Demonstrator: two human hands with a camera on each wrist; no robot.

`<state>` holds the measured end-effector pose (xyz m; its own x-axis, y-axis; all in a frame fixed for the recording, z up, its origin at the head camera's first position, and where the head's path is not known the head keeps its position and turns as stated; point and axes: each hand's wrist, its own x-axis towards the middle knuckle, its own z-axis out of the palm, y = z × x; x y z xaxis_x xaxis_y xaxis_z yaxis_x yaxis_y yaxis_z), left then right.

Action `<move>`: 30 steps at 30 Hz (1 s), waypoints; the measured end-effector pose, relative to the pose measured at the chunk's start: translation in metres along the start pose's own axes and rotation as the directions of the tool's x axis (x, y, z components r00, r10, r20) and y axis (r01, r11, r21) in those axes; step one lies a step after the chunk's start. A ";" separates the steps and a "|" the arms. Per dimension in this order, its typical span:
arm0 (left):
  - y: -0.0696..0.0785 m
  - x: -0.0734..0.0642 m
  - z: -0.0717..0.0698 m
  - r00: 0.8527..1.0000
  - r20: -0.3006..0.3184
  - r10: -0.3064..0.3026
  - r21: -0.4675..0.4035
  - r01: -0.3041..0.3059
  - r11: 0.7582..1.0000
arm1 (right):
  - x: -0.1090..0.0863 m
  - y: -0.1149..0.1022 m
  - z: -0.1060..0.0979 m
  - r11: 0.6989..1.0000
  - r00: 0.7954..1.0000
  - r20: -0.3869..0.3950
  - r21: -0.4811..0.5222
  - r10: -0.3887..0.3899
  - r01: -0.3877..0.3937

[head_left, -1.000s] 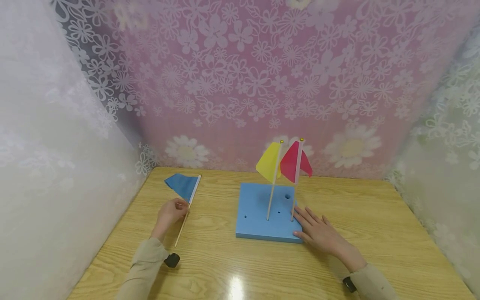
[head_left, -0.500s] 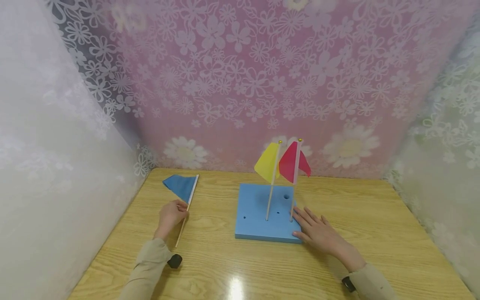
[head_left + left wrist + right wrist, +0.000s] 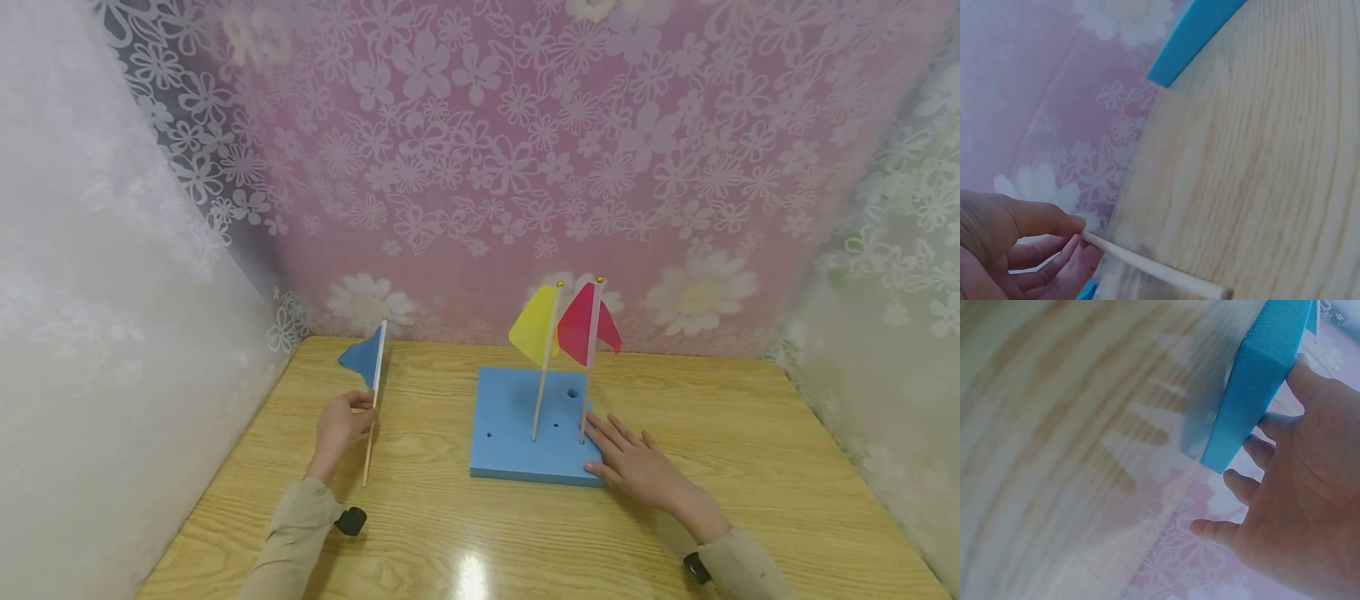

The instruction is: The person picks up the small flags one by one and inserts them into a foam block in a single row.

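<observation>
My left hand [image 3: 339, 432] pinches the wooden stick of a blue flag [image 3: 363, 358] between thumb and fingers, near the table's left side. The flag stands nearly upright with its cloth to the left; the stick's bare end [image 3: 1191, 282] shows in the left wrist view. A blue foam board [image 3: 510, 462] lies to the right of it. My right hand [image 3: 637, 467] rests with straight fingers against the board's right edge. A yellow flag [image 3: 536, 325] and a red flag [image 3: 579, 327] stand upright in holes of the board.
Bare holes show in the board, including a larger hole [image 3: 572, 393] at the back right and a small one at the left. The wooden table [image 3: 420, 533] meets a flowered pink backdrop [image 3: 480, 167] behind and pale cloth at both sides.
My left hand has raised the blue flag from lying slanted on the table to nearly upright. My right hand, the board and the other flags stay in place.
</observation>
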<state>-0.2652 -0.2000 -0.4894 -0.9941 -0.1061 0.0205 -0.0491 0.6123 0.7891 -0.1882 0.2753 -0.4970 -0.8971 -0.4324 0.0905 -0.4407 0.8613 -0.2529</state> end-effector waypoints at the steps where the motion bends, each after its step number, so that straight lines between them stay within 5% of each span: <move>1: 0.001 0.000 0.000 1.000 -0.002 -0.001 -0.021 0.001 1.000 | 0.000 -0.002 -0.002 1.000 1.000 0.004 -0.008 0.003 -0.003; 10: 0.020 0.003 0.010 0.995 -0.067 0.075 -0.223 -0.089 0.971 | -0.001 -0.001 0.000 1.000 1.000 -0.018 -0.013 -0.016 0.016; 18: 0.036 0.002 0.026 0.980 -0.098 0.171 -0.317 -0.194 0.929 | -0.002 0.007 0.007 1.000 0.999 -0.032 -0.011 -0.028 0.028; 30: 0.068 -0.003 0.056 0.925 -0.146 0.350 -0.432 -0.378 0.819 | 0.003 0.010 0.011 1.000 1.000 0.022 0.005 0.008 -0.008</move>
<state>-0.2714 -0.1142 -0.4704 -0.9229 0.0020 0.3851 0.3775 0.2029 0.9035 -0.1950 0.2800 -0.5095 -0.8996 -0.4314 0.0672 -0.4333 0.8633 -0.2586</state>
